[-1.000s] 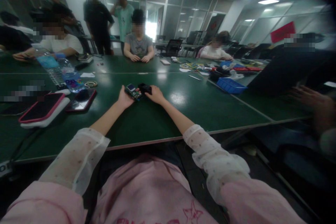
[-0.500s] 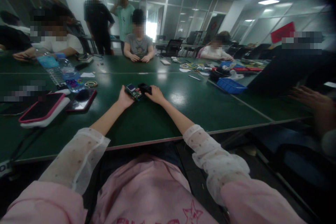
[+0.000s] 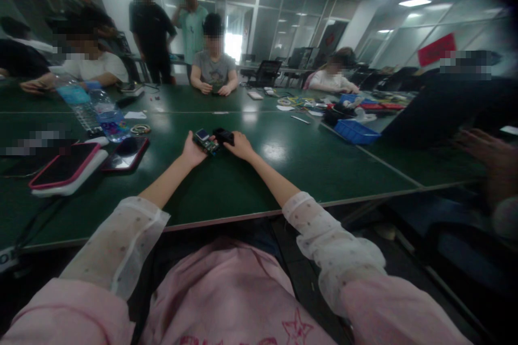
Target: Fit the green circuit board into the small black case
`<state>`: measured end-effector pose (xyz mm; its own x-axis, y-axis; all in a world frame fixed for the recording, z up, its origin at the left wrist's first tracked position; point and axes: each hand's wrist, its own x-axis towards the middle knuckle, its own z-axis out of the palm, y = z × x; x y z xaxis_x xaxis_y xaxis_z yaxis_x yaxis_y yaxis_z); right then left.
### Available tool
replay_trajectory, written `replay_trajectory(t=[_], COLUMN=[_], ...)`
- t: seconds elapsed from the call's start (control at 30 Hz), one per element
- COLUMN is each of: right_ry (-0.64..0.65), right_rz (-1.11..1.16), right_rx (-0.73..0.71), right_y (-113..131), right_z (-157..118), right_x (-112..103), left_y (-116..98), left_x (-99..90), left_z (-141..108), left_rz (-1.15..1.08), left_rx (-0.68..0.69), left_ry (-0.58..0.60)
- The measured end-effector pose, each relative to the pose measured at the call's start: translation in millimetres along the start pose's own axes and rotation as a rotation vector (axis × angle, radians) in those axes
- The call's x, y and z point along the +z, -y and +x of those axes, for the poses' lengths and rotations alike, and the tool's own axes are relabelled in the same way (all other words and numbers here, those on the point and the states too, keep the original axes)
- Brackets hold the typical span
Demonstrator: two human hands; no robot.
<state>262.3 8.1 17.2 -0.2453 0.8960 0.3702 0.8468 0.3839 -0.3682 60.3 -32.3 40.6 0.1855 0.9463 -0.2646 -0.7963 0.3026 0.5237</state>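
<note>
In my left hand (image 3: 193,152) lies a green circuit board (image 3: 207,143) with a small screen on it, the fingers curled round its edges. Close beside it, my right hand (image 3: 242,146) grips a small black case (image 3: 223,136) between thumb and fingers. Board and case are held just above the green table (image 3: 251,183), their near edges almost meeting; whether they touch I cannot tell. Some fingertips are hidden behind the two parts.
Phones (image 3: 126,154) and a pink-edged tablet-like device (image 3: 67,165) lie to the left, near water bottles (image 3: 107,113). A blue bin (image 3: 356,132) with cables around it stands on the right. Several people sit or stand around; a neighbour's hand (image 3: 481,145) is at far right.
My hands, the board and the black case stay practically still. Across the table, a person's hands have lifted a small dark item slightly; the neighbour's hand at right has shifted a little.
</note>
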Motion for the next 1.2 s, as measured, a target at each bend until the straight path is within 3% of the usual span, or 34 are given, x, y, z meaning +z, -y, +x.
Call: replay_trajectory(t=[1.2], right_ry=[0.037], right_rz=[-0.063], right_rx=[0.017], right_y=[3.4], right_z=[-1.4], right_x=[-3.5], left_y=[1.1], left_x=[2.3], left_z=[-1.3], left_rz=[0.005], left_rx=[0.003], left_ry=[-0.009])
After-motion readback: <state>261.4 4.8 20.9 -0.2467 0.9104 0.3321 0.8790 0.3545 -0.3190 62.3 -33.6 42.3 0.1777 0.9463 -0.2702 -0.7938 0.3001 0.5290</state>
